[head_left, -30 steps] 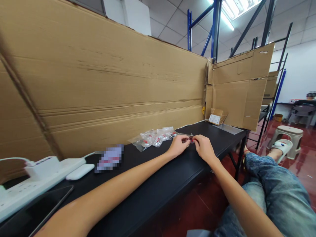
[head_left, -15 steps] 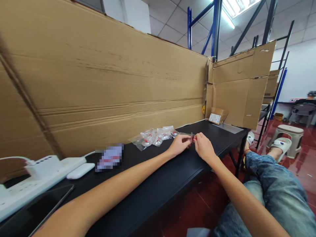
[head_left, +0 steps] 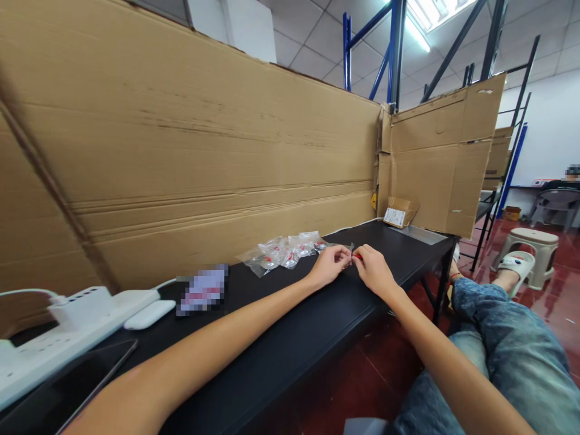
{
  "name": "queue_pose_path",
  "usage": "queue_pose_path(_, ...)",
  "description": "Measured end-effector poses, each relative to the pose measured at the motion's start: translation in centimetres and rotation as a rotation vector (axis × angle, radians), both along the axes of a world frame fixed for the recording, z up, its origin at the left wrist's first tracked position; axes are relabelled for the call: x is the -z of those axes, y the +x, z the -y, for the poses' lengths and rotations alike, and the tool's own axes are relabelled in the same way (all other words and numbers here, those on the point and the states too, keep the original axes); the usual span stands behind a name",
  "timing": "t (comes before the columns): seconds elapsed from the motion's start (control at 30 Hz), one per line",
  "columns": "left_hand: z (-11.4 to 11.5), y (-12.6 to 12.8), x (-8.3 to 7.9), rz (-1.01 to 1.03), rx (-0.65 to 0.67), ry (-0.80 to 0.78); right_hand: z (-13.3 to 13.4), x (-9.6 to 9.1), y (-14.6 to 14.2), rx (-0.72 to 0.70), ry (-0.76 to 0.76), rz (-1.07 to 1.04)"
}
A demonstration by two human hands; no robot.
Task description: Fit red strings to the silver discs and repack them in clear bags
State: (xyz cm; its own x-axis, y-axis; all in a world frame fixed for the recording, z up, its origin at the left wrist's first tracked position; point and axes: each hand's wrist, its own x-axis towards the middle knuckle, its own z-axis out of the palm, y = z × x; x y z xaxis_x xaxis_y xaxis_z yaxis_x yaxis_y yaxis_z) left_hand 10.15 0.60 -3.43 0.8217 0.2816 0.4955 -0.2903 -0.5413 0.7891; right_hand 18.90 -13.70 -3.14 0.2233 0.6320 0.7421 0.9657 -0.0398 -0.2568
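My left hand [head_left: 331,264] and my right hand [head_left: 372,269] meet above the black table [head_left: 290,326], fingertips nearly touching. Pinched in my right fingers is a small red piece [head_left: 357,257], mostly covered by them. The left thumb and fingers also close at this spot; what they hold is too small and hidden to make out. Just behind and left of my hands lies a heap of clear plastic bags [head_left: 290,249] with red and silvery small parts inside. A bit of clear film shows behind my fingertips.
A white power strip [head_left: 131,297], a white flat case [head_left: 149,315] and a dark tablet [head_left: 72,386] lie at the left. Cardboard walls [head_left: 226,145] enclose the back and right. A small cardboard box [head_left: 400,211] stands at the far end. A stool [head_left: 528,251] is on the floor.
My fingertips have shifted slightly around the small red piece, and the clear part seen between them is now hidden. Both arms stay almost in place.
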Motion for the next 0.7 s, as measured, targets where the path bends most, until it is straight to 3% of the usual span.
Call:
queue_pose_path(0.23, -0.3, 0.3, 0.4, 0.031, -0.037, 0.121, -0.2, 0.0, 0.4, -0.164, 0.115, -0.232)
queue_pose_path(0.47, 0.5, -0.5, -0.6, -0.002, -0.162, 0.266, -0.3, 0.0, 1.4, -0.579, -0.059, -0.852)
queue_pose_path(0.7, 1.0, -0.7, -1.0, 0.015, -0.289, 0.342, 0.0, 0.1, 1.9, -0.626, -0.053, -1.016)
